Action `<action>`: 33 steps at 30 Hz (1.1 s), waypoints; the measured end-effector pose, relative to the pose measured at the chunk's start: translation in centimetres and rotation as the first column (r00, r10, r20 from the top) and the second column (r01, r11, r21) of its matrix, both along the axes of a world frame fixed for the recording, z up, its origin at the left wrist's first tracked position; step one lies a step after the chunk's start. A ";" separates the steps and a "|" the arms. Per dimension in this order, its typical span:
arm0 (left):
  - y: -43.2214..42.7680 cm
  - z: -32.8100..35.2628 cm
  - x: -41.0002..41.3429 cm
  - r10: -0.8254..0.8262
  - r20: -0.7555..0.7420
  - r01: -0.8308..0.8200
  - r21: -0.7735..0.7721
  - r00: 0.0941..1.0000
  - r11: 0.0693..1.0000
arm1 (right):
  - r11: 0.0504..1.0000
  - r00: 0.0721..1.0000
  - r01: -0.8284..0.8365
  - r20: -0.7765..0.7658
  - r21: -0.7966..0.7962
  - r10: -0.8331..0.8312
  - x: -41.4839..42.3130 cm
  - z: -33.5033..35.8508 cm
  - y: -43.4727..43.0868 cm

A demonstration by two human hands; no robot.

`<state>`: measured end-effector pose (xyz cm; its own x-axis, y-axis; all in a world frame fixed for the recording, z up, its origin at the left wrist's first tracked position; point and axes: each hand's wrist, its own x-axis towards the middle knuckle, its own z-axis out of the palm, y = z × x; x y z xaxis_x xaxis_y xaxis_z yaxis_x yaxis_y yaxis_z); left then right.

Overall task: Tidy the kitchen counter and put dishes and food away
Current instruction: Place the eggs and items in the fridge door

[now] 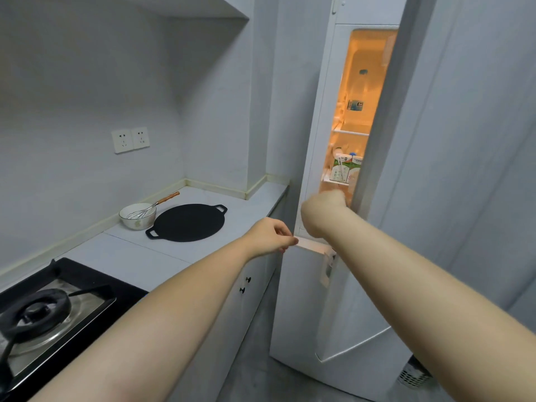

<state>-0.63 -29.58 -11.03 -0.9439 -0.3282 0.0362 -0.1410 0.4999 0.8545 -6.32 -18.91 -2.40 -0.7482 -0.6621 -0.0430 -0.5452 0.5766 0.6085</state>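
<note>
The white fridge (301, 300) stands at the counter's right end. Its upper door (412, 140) is partly ajar and the lit inside shows two milk cartons (346, 168) on a shelf. My right hand (323, 206) reaches into the gap below the cartons; its fingers are hidden, so whether it holds anything cannot be told. Loosely curled, my left hand (271, 237) touches the top edge of the lower door with its fingertips. On the counter (150, 256) lie a black flat griddle pan (187, 221) and a white bowl (137, 217) with a wooden-handled whisk (156, 203) in it.
A gas hob (52, 311) with a black burner sits at the lower left. Wall sockets (130, 139) are above the counter. Cabinet doors with black knobs (245, 284) run below the counter. A grey tiled floor (261, 372) lies in front of the fridge.
</note>
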 end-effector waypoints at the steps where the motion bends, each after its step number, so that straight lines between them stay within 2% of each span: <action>1: -0.3 0.3 0.2 0.013 -0.017 -0.013 0.005 1.000 1.000 | 0.999 0.999 0.040 0.037 -0.035 -0.039 0.0 -0.3 -0.2; 5: -1.8 0.6 0.4 0.069 -0.060 -0.070 -0.014 0.996 0.997 | 0.951 0.976 0.167 0.183 -0.261 -0.121 -0.4 -0.7 -1.0; 8: -3.3 -0.1 -0.6 0.102 -0.071 -0.104 -0.028 0.992 0.994 | 0.848 0.936 0.292 0.315 -0.442 -0.158 -1.4 -1.9 -1.9; 13: -5.2 -0.7 -4.3 0.107 -0.101 -0.114 -0.068 0.989 0.991 | 0.518 0.909 0.415 0.361 -0.748 -0.207 -4.8 -3.7 -3.1; 18: -6.7 -0.7 -10.4 0.052 -0.130 -0.070 -0.135 0.990 0.988 | 0.225 0.893 0.432 0.379 -0.873 -0.242 -10.6 -3.9 -4.5; 22: -7.6 -0.8 -16.3 -0.014 -0.145 -0.005 -0.127 0.989 0.992 | 0.049 0.895 0.363 0.334 -0.930 -0.295 -15.2 -2.4 -4.8; 27: -7.5 -0.1 -22.8 -0.112 -0.158 0.110 -0.018 0.981 0.994 | -0.038 0.866 0.250 0.241 -0.968 -0.438 -20.2 -1.4 -2.8; 33: -5.1 0.8 -28.9 -0.218 -0.203 0.239 0.087 0.955 0.967 | -0.082 0.830 0.175 0.192 -0.981 -0.524 -23.2 -1.4 -0.3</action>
